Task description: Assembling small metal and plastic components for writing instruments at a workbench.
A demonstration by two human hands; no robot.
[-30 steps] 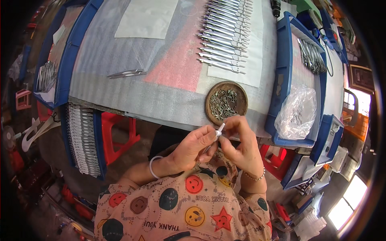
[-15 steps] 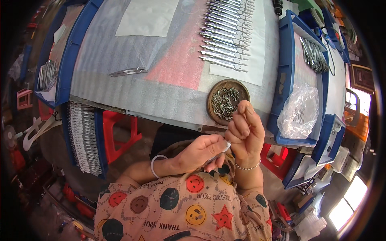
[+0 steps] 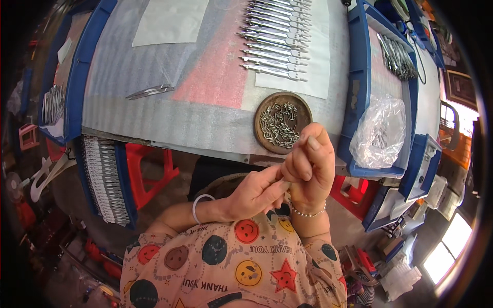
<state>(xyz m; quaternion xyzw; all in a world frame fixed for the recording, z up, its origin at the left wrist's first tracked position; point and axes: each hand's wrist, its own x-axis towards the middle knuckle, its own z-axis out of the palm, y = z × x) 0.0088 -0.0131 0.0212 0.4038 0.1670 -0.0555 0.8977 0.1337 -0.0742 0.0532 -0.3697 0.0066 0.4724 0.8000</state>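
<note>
Your left hand [image 3: 251, 195] meets your right hand [image 3: 313, 167] just off the near edge of the bench [image 3: 205, 120]. The left fingers are pinched together and the right fingers curled; whether either grips anything cannot be told. The bowl [image 3: 302, 110] of metal parts [image 3: 277, 123] sits at the near edge, towards the right corner. Tools [image 3: 280, 43] lie in a row farther from that edge.

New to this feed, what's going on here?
A person's left hand and right hand meet in front of the table; anything between them is hidden. Just beyond sits a round bowl of small metal pieces. Farther back, a row of metal tools lies on white paper.
</note>
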